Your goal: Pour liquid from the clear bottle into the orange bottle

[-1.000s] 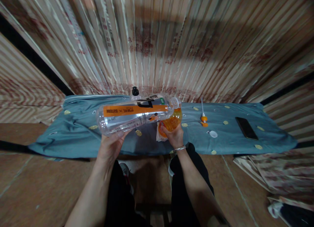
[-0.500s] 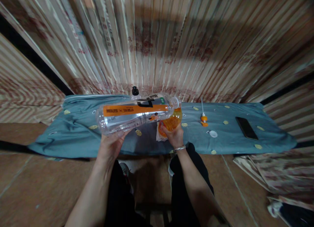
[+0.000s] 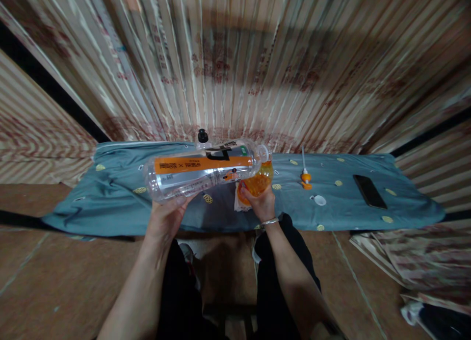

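Note:
My left hand [image 3: 171, 212] is closed around the lower part of a large clear plastic bottle [image 3: 202, 167] with an orange and silver label. That bottle is tipped nearly level, its neck pointing right at the mouth of a second bottle. My right hand [image 3: 260, 202] is wrapped round this second bottle [image 3: 260, 180], which holds orange liquid. Beneath it a pale cloth or tissue [image 3: 241, 204] lies on the bench. Whether the two mouths touch I cannot tell. Right of my right hand lies an orange pump head [image 3: 305, 178] with a thin white tube.
A blue-green patterned sheet [image 3: 117, 202] covers the bench. Behind the tipped bottle stands a clear bottle with a black top [image 3: 202, 136]. A white round cap [image 3: 320, 200] and a black phone [image 3: 369, 191] lie to the right. Striped curtains [image 3: 235, 60] hang close behind.

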`<action>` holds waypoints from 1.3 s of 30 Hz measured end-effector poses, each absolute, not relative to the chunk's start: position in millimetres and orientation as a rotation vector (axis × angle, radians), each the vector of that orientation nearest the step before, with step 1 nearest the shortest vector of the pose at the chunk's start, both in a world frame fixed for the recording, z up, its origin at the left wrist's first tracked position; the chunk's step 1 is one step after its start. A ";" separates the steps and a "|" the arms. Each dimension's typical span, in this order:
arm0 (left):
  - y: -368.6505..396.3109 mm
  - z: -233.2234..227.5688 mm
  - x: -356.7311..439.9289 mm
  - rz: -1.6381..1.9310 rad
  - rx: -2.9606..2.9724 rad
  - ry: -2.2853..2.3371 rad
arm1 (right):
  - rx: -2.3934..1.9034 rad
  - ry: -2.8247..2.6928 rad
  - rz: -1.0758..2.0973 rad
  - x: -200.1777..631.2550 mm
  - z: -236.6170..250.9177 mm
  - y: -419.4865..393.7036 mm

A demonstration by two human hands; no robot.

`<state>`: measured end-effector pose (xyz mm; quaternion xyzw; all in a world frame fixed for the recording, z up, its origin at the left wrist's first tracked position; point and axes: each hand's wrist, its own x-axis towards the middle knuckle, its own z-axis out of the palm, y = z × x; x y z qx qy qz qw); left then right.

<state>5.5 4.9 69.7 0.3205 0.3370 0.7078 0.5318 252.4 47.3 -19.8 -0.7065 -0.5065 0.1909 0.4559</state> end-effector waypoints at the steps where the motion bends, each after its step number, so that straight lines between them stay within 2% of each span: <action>1: 5.0 69.5 5.3 1.688 0.767 0.797 | -1.747 -1.246 0.470 252.0 -19.1 47.2; 39: 4.1 72.8 6.3 1.670 0.735 0.817 | -1.789 -1.247 0.500 250.0 -13.6 46.3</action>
